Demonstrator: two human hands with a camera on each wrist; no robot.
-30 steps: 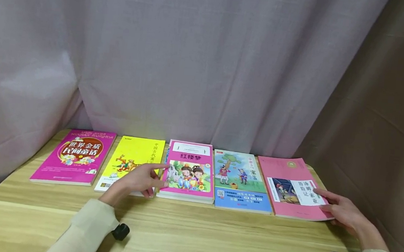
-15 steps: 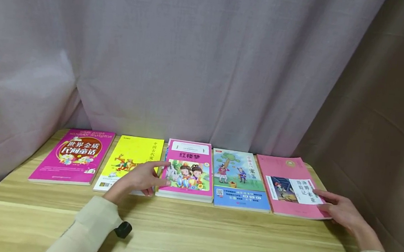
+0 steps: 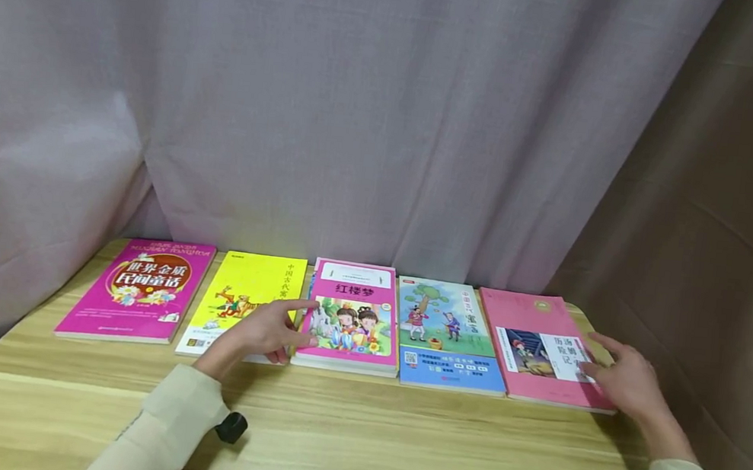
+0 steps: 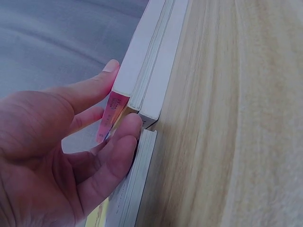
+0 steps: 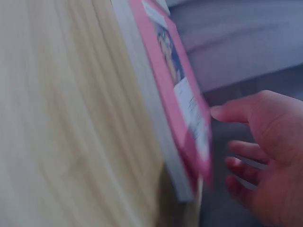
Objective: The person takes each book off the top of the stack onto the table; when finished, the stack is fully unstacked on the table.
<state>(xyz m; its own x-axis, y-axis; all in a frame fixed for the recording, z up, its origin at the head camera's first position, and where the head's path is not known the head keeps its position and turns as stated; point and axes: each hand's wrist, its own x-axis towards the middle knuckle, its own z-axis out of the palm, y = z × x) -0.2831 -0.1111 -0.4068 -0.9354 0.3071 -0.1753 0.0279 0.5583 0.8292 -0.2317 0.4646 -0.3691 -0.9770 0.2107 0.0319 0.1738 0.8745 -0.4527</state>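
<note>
In the head view my left hand point(image 3: 263, 328) is at the left edge of a pink cartoon-covered book point(image 3: 354, 321). The left wrist view shows this book on top of a short stack. The thumb lies over its cover corner while the other fingers, loosely bent, come against the spines. Part of a yellow book point(image 3: 242, 294) is hidden behind this hand. My right hand point(image 3: 630, 377), fingers spread, hovers at the right edge of a paler pink book point(image 3: 526, 388), overlapping its title band. In the right wrist view its fingers stand beyond the book's edge.
A blue-and-green book point(image 3: 451, 339) lies between the two pink ones, and a magenta book point(image 3: 143, 291) ends the row at left. All lie on a wooden table point(image 3: 328, 437). A grey curtain point(image 3: 294, 104) hangs along the back, with a brown one point(image 3: 733, 188) at right.
My right hand has shifted left and slightly up, rising off the right edge of the paler pink book. My left hand stays almost still at the stack.
</note>
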